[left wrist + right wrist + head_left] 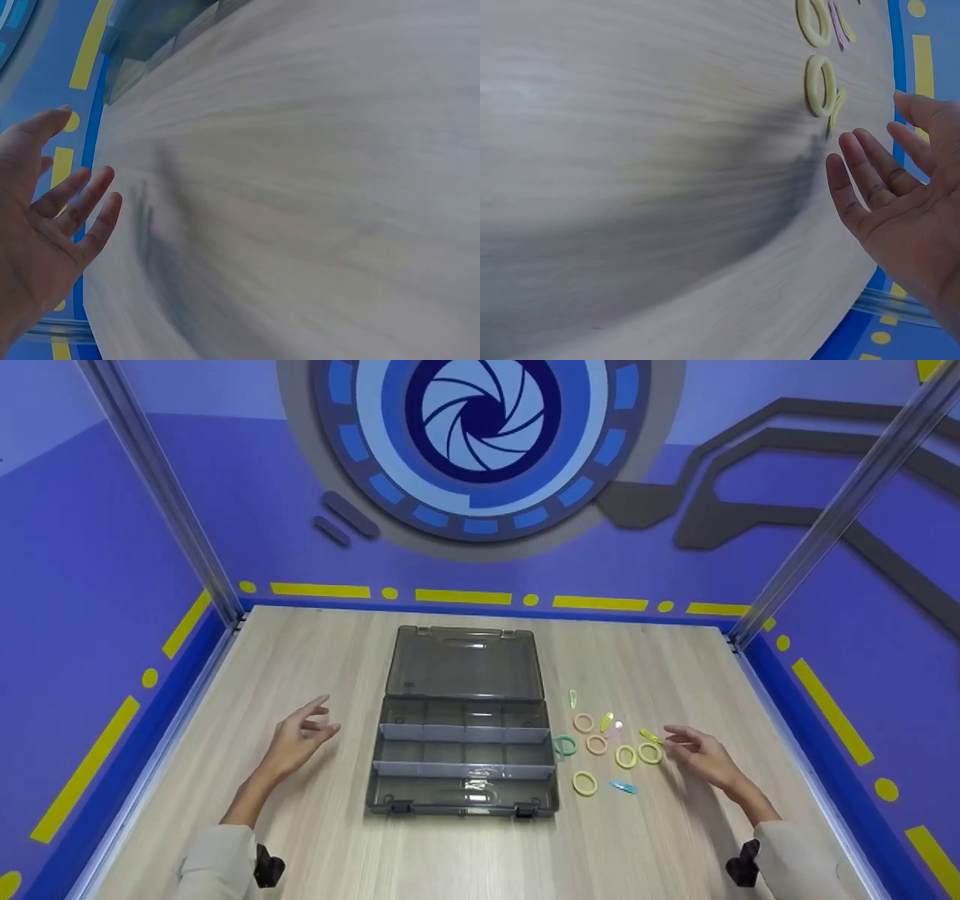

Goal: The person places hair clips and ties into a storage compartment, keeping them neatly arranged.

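My left hand (296, 739) hovers left of the box with fingers loosely bent, holding nothing; the left wrist view shows its palm and spread fingers. On the other side, my right hand (701, 757) is beside the small hair things, its fingers relaxed and nothing in them. Nearest to its fingertips are a yellow hair clip (649, 736) and a yellow hair tie (640, 753), both lying on the table. In the right wrist view that hair tie (810, 86) and clip (836, 112) lie just beyond the fingers. A grey see-through organizer box (465, 770) stands between the hands, lid (465, 664) laid back.
Right of the box lie more yellow hair ties (574, 784), peach hair ties (575, 723) and a green hair tie (574, 745) at its edge. Among them are a blue clip (622, 787), a pink clip (616, 729) and a green clip (573, 699). Blue walls (225, 510) enclose the table.
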The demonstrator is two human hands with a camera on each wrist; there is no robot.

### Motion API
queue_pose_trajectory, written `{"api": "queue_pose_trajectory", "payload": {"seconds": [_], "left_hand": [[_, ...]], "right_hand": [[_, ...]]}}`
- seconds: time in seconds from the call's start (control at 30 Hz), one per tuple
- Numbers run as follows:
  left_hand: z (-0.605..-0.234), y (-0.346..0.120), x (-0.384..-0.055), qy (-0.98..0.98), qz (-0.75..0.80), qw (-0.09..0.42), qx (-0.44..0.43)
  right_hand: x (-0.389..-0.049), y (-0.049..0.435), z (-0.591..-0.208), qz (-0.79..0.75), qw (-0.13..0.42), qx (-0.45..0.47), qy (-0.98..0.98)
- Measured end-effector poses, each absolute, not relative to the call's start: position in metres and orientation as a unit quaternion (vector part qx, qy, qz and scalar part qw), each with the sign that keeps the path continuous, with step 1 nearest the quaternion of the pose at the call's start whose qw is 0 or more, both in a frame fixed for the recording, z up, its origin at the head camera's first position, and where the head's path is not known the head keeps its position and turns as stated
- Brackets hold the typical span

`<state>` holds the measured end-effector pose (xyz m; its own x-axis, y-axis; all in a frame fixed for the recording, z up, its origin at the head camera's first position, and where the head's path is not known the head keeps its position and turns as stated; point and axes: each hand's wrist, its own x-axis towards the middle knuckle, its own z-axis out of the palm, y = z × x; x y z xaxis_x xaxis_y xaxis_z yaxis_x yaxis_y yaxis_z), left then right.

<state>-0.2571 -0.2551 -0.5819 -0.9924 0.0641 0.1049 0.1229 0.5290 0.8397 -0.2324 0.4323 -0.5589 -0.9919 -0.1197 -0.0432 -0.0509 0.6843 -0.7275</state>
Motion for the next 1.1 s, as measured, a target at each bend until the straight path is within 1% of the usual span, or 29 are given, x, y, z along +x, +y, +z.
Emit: {"api": "queue_pose_trajectory", "payload": {"seconds": [0.17,0.3,0.37,0.5,0.6,0.7,0.9,1.1], "left_hand": [[-0.585,-0.241,-0.255,-0.871,-0.487,0.017,-0.064],[-0.586,-0.231,-0.254,-0.864,-0.498,-0.009,-0.073],[-0.586,-0.228,-0.252,-0.853,-0.516,-0.032,-0.076],[-0.585,-0.222,-0.247,-0.808,-0.577,-0.095,-0.071],[-0.585,-0.216,-0.243,-0.779,-0.606,-0.141,-0.076],[-0.584,-0.211,-0.240,-0.770,-0.607,-0.168,-0.095],[-0.583,-0.212,-0.236,-0.771,-0.595,-0.189,-0.122],[-0.585,-0.215,-0.233,-0.763,-0.597,-0.205,-0.137]], "right_hand": [[-0.230,0.433,-0.566,-0.416,0.041,-0.038,0.908],[-0.229,0.433,-0.572,-0.438,0.042,-0.031,0.898],[-0.228,0.431,-0.575,-0.440,0.047,-0.024,0.897],[-0.226,0.427,-0.580,-0.428,0.057,-0.010,0.902],[-0.226,0.425,-0.582,-0.414,0.050,0.002,0.909],[-0.227,0.422,-0.583,-0.401,0.035,0.012,0.915],[-0.233,0.416,-0.587,-0.382,0.004,0.036,0.923],[-0.237,0.411,-0.592,-0.359,-0.016,0.065,0.931]]}}
